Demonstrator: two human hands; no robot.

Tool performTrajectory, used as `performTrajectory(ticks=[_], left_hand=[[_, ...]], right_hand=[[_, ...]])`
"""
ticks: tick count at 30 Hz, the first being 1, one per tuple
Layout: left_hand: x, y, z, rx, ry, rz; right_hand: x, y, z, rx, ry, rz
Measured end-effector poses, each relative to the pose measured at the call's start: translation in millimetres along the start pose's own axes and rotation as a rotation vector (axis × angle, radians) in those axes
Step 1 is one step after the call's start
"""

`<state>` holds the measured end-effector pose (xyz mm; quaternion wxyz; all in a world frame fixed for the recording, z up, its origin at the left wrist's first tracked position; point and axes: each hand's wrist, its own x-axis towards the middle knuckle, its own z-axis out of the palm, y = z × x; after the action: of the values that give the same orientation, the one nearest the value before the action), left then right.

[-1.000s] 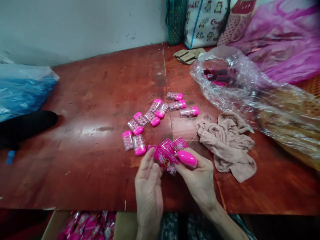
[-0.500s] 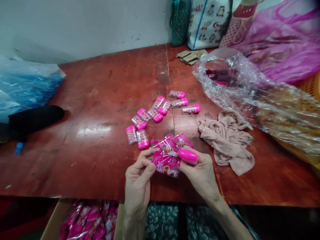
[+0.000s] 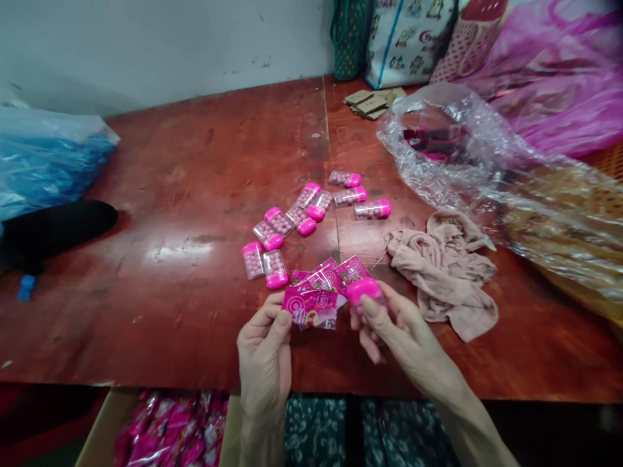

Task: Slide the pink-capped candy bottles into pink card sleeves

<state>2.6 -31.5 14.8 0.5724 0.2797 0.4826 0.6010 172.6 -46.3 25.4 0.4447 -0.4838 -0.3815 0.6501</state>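
Lying unbagged, capped containers point(image 3: 275, 267) are seen, a packet point(image 3: 309, 303) being pinched by left fingers point(image 3: 279, 329), another container point(image 3: 365, 287) by right fingers point(image 3: 378, 318).

A reddish-brown table point(image 3: 170, 318) bears pink-capped containers point(image 3: 280, 222), pink packets point(image 3: 325, 275), a crumpled cloth point(image 3: 440, 269), cardboard pieces point(image 3: 372, 105) and bags point(image 3: 409, 48).

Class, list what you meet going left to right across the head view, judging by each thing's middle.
Blue-filled plastic bag, open box, left hand, pink packet it holds, pink-capped container in the right hand, crumpled cloth, magenta plastic bag.
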Motion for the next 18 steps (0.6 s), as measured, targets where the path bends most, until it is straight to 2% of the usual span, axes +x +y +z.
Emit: performTrajectory(ticks=[4,9,14,16,18], left_hand=[[0.3,-3.2,1.5,0.023,-0.002,-0.012],[-0.1,-7.5,2.5,0.052,-0.031,-0.068],[6.8,-2.6,2.7,0.055,-0.227,-0.199],[9.1,-1.2,4.7,0.085,-0.222,-0.224],[10.2,-2.1,8.2,0.092,-0.166,-0.249]], right_hand=[[-3.9,-3.1,5.5,0.076,-0.126,0.123],[2.4,3.3,7.6,0.158,-0.158,0.145],[5.5,9.1,7.3,0.053,-0.159,0.092],[5.8,9.8,8.3,0.028,-0.169,0.089],[6.1,9.9,9.5,0.021,-0.175,0.087]])
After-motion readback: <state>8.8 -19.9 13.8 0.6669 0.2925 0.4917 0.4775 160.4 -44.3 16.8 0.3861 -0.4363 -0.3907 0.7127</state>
